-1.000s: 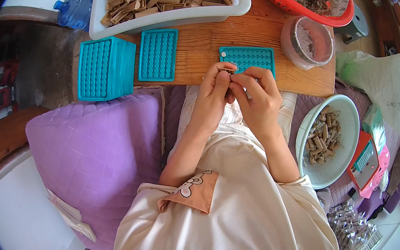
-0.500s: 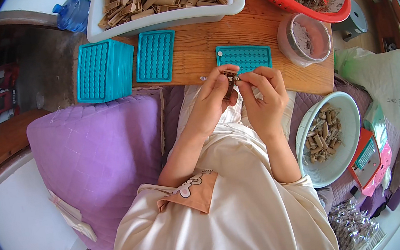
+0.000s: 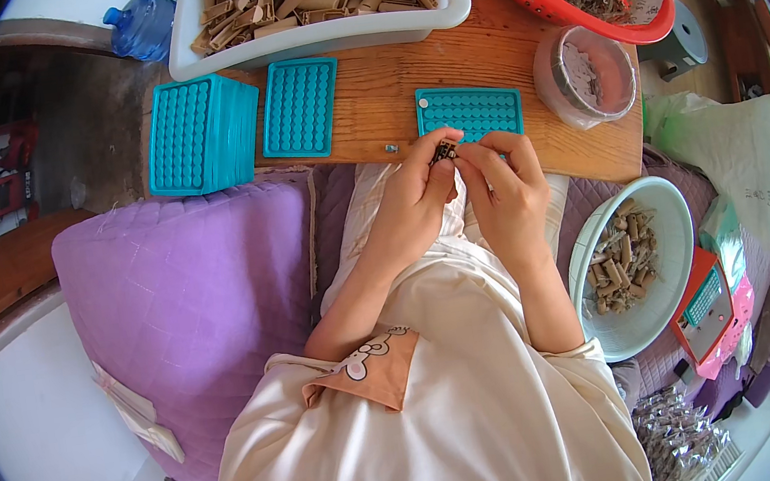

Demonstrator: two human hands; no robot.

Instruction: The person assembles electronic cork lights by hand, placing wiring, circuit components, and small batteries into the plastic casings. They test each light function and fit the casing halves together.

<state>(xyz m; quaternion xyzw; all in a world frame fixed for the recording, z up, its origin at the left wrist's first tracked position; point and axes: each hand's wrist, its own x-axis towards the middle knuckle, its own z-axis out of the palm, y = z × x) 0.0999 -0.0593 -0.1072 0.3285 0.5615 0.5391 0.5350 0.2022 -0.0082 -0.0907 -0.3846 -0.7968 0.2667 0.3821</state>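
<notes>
Just past my lap, at the table's near edge, both hands meet around a small brown plastic housing (image 3: 443,151) with dark and shiny bits in its open side. My left hand (image 3: 414,200) grips the housing between thumb and fingers. My right hand (image 3: 503,180) pinches at its right side; whatever sits between those fingertips is hidden. Right behind the hands lies a teal tray (image 3: 505,103) with rows of round pockets and one pale disc in a corner pocket. A tiny silvery-blue piece (image 3: 392,147) rests on the wood, left of the hands.
A white bin (image 3: 322,44) of brown housings stands at the back, beside a red basket (image 3: 560,19) of wired parts. Left are a teal tray stack (image 3: 232,129) and a single tray (image 3: 299,107). Right are a clear tub (image 3: 554,90) and a pale basin (image 3: 673,234) holding brown pieces.
My left hand has tipped the brown housing, so less of its length shows. The right fingers have shifted slightly and stay against it. The tiny piece on the table shows more fully.
</notes>
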